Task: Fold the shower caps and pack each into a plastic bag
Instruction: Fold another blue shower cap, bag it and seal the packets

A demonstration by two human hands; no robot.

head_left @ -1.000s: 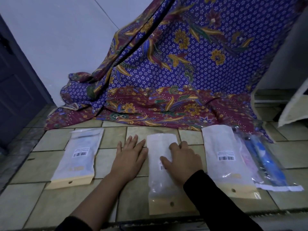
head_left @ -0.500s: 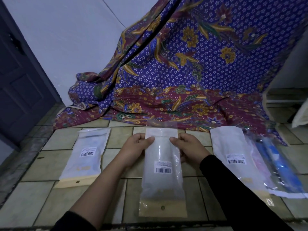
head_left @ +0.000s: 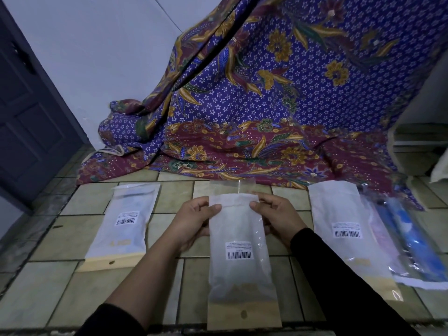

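A frosted plastic bag (head_left: 238, 243) with a barcode label and a tan card header hangs in front of me, its open flap at the top. My left hand (head_left: 194, 220) pinches its upper left edge and my right hand (head_left: 278, 218) pinches its upper right edge. Something pale fills the bag; I cannot make out its shape. A packed bag (head_left: 124, 223) lies on the tiled floor to the left. Another packed bag (head_left: 346, 231) lies to the right.
A clear packet with something blue inside (head_left: 412, 241) lies at the far right, partly under the right bag. A purple and maroon batik cloth (head_left: 278, 112) drapes across the back. A dark door (head_left: 26, 112) stands at the left. The tiled floor (head_left: 60, 238) ends in a front edge.
Both hands lay flat on the middle bag a second ago. They have since gripped its top corners and raised it off the floor, barcode facing me.
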